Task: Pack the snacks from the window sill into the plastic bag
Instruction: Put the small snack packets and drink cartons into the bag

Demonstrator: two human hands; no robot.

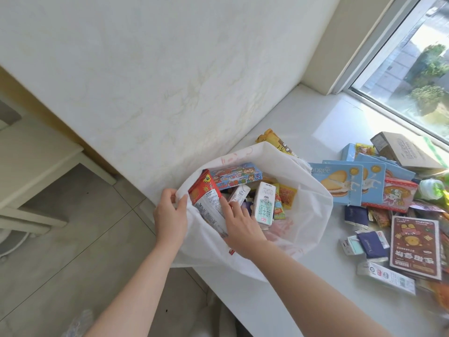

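Note:
A white plastic bag [308,215] sits open on the window sill's left end. My left hand [170,212] pinches its left rim and holds it open. Inside the mouth, my right hand [239,222] touches a red and white snack packet [206,203] that leans against the rim. Also in the bag are a blue cartoon box [235,176], a white milk carton [263,203] and small orange sachets [286,197]. On the sill to the right lie blue biscuit boxes [340,183], a pink box [398,194] and a dark red packet [415,246].
The white window sill [303,125] runs from the wall to the window [413,69] at top right. A cardboard box [403,149] sits by the glass. Navy sachets [371,244] and a white carton [386,278] lie near the sill's front. Tiled floor [73,239] lies below left.

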